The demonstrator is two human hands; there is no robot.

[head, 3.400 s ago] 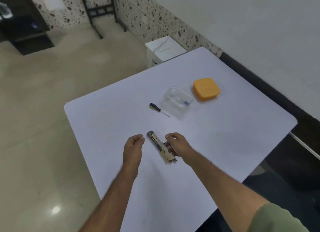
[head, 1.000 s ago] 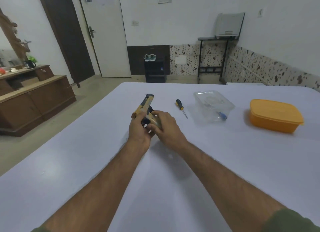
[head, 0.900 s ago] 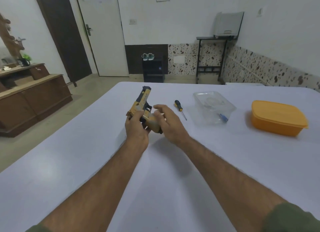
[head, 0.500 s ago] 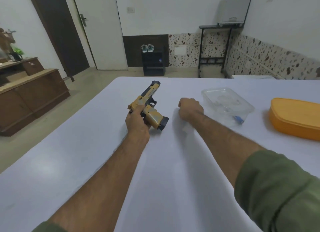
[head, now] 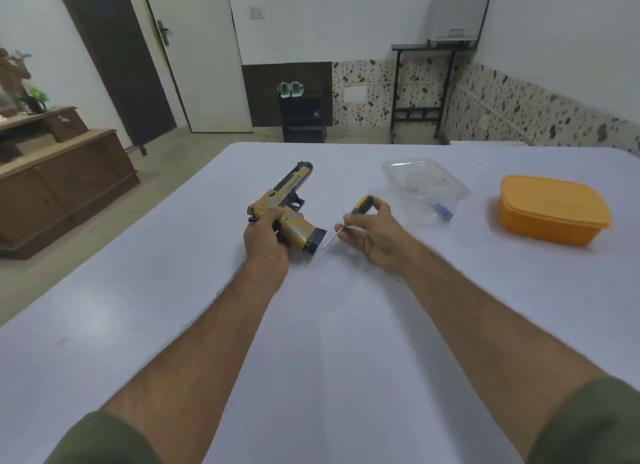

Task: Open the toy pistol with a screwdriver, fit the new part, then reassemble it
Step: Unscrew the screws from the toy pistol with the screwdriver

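The right hand (head: 375, 231), empty half a second ago, is now pinching the screwdriver (head: 349, 217), lifted off the surface (head: 173, 290). At its nine o'clock, left-hand fingers (head: 272, 216) are clamping the toy pistol (head: 287, 209), still closed; unscrewing looks imminent.

The rear of the toy pistol (head: 289, 205) is covered by the left hand (head: 266, 242). The screwdriver (head: 348, 221) is blurred, its shaft partly hidden in the right hand (head: 375, 231). A small blue item, perhaps a part, is seen indistinctly inside the clear container (head: 424, 190).
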